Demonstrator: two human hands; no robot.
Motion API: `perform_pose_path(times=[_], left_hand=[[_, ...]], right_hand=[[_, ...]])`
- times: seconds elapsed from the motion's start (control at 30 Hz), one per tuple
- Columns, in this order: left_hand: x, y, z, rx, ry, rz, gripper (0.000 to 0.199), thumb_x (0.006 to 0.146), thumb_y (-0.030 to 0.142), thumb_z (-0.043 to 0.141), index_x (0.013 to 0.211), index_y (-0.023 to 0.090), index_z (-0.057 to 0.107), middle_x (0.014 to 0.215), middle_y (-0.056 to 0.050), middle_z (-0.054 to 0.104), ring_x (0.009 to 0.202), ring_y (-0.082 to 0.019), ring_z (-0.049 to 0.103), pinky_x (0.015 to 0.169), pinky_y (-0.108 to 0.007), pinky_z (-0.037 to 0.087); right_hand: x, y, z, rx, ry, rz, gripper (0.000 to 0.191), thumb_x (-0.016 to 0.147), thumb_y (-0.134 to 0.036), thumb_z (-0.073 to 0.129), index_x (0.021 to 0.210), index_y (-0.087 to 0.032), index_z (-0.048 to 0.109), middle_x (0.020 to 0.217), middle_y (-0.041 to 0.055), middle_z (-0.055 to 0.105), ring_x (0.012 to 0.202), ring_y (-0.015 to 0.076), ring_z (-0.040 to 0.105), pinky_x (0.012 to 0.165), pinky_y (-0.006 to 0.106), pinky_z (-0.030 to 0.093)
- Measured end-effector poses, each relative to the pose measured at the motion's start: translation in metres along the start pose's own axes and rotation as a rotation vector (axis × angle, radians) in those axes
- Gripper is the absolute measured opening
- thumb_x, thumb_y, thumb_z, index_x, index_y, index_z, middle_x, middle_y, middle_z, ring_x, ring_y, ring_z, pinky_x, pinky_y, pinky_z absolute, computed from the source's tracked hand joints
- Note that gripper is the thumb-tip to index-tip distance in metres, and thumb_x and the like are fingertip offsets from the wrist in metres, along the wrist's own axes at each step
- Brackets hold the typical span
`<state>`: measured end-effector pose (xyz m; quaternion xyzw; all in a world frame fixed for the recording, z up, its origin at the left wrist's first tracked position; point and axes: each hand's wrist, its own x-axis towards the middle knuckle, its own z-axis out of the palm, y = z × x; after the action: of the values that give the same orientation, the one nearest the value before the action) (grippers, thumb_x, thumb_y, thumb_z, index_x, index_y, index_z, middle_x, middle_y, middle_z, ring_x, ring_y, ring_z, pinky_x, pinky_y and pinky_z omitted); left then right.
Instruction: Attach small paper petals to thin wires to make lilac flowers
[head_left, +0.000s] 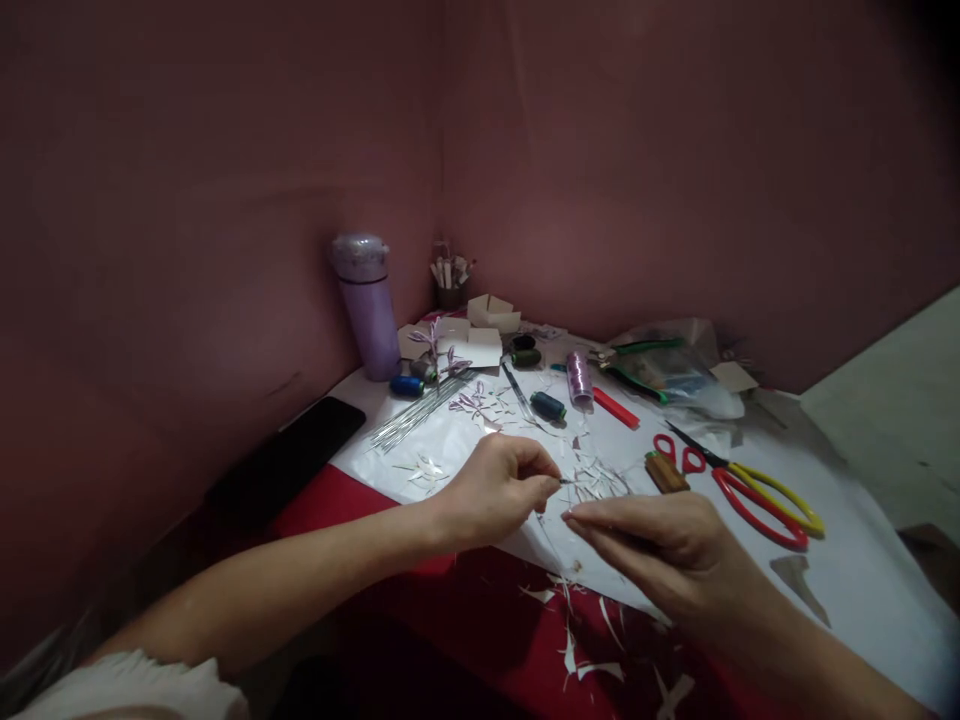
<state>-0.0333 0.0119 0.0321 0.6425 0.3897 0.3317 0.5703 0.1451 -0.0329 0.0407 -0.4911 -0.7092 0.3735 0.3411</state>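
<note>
The left hand [499, 490] pinches a thin dark piece [564, 482]; at its four o'clock the right hand [675, 550] has fingertips nearly together, any hold too dim to tell. Towards eleven, purple sprigs [480, 399] look finished; nearby bare wires [420, 414] seem unused.

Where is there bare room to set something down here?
Mainly the white sheet right of the big scissors; a smaller patch lies between the phone and the wires. It's crowded around the left hand and right hand with scraps, and beyond them with spools.
</note>
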Motion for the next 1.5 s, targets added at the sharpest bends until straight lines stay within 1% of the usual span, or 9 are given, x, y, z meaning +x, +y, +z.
perform_pose_path(times=[0.2, 0.4, 0.53, 0.67, 0.83, 1.0, 1.13, 1.27, 1.5], left_hand=[[-0.01, 0.006, 0.003, -0.174, -0.188, -0.103, 0.006, 0.07, 0.017, 0.062, 0.069, 0.01, 0.061, 0.052, 0.002, 0.053, 0.046, -0.006, 0.047, 0.045, -0.018, 0.035], [-0.009, 0.003, -0.004, -0.323, -0.068, -0.146, 0.018, 0.068, 0.027, 0.065, 0.072, 0.011, 0.059, 0.051, 0.002, 0.054, 0.037, -0.005, 0.039, 0.036, -0.018, 0.025], [-0.005, -0.002, -0.003, -0.124, 0.063, -0.096, 0.009, 0.071, 0.019, 0.06, 0.069, 0.011, 0.059, 0.051, 0.002, 0.053, 0.042, -0.005, 0.043, 0.042, -0.018, 0.032], [-0.006, 0.0, 0.0, -0.02, -0.015, -0.042, 0.005, 0.07, 0.013, 0.058, 0.069, 0.01, 0.062, 0.053, 0.001, 0.053, 0.049, -0.006, 0.047, 0.048, -0.019, 0.036], [-0.01, 0.0, -0.002, -0.288, -0.191, -0.117, 0.011, 0.069, 0.021, 0.064, 0.073, 0.01, 0.061, 0.051, 0.002, 0.055, 0.039, -0.004, 0.04, 0.039, -0.018, 0.028], [-0.008, -0.002, -0.007, -0.322, -0.092, -0.074, 0.016, 0.069, 0.026, 0.065, 0.073, 0.011, 0.06, 0.051, 0.001, 0.055, 0.037, -0.004, 0.039, 0.036, -0.018, 0.025], [-0.003, -0.003, -0.008, -0.126, 0.029, -0.031, 0.007, 0.07, 0.018, 0.061, 0.07, 0.01, 0.061, 0.051, 0.002, 0.054, 0.043, -0.005, 0.045, 0.043, -0.018, 0.034], [-0.003, -0.005, -0.005, -0.038, -0.048, -0.005, 0.004, 0.07, 0.012, 0.058, 0.069, 0.01, 0.062, 0.052, 0.002, 0.052, 0.048, -0.005, 0.047, 0.048, -0.018, 0.037], [-0.009, -0.001, -0.007, -0.292, -0.12, -0.097, 0.014, 0.069, 0.024, 0.064, 0.073, 0.011, 0.06, 0.051, 0.002, 0.054, 0.037, -0.004, 0.04, 0.037, -0.017, 0.028]], right_hand=[[0.037, -0.007, -0.031, -0.025, -0.129, 0.011, 0.015, 0.071, -0.033, 0.07, 0.068, -0.02, 0.076, 0.062, 0.0036, 0.069, 0.058, 0.0155, 0.059, 0.052, 0.025, 0.044], [0.018, 0.03, 0.0, 0.108, -0.113, 0.149, 0.024, 0.075, -0.04, 0.066, 0.077, -0.019, 0.077, 0.073, 0.005, 0.073, 0.068, 0.0195, 0.065, 0.06, 0.027, 0.049], [-0.004, 0.012, 0.008, -0.087, -0.097, -0.057, 0.022, 0.083, -0.032, 0.057, 0.083, -0.021, 0.077, 0.075, 0.0041, 0.074, 0.066, 0.0184, 0.066, 0.056, 0.026, 0.049], [0.013, -0.013, -0.015, -0.255, 0.009, -0.25, 0.014, 0.078, -0.025, 0.062, 0.08, -0.021, 0.076, 0.069, 0.0031, 0.073, 0.058, 0.0151, 0.063, 0.053, 0.024, 0.046], [0.043, 0.008, -0.023, 0.087, -0.114, 0.072, 0.016, 0.07, -0.034, 0.071, 0.07, -0.019, 0.076, 0.065, 0.0041, 0.071, 0.06, 0.0148, 0.062, 0.055, 0.024, 0.047], [0.019, 0.032, 0.007, 0.252, -0.111, 0.212, 0.019, 0.073, -0.037, 0.069, 0.076, -0.02, 0.077, 0.072, 0.0047, 0.074, 0.067, 0.017, 0.065, 0.06, 0.026, 0.05], [-0.001, 0.009, 0.01, -0.005, -0.083, -0.001, 0.019, 0.079, -0.032, 0.062, 0.085, -0.022, 0.077, 0.074, 0.0043, 0.074, 0.066, 0.0184, 0.066, 0.057, 0.026, 0.049], [0.017, -0.014, -0.014, -0.229, -0.008, -0.201, 0.015, 0.077, -0.027, 0.063, 0.08, -0.022, 0.077, 0.068, 0.0033, 0.073, 0.057, 0.0152, 0.063, 0.052, 0.025, 0.046], [0.043, 0.022, -0.007, 0.087, -0.097, 0.128, 0.023, 0.07, -0.039, 0.069, 0.069, -0.018, 0.076, 0.063, 0.0044, 0.071, 0.059, 0.0168, 0.062, 0.054, 0.026, 0.047]])
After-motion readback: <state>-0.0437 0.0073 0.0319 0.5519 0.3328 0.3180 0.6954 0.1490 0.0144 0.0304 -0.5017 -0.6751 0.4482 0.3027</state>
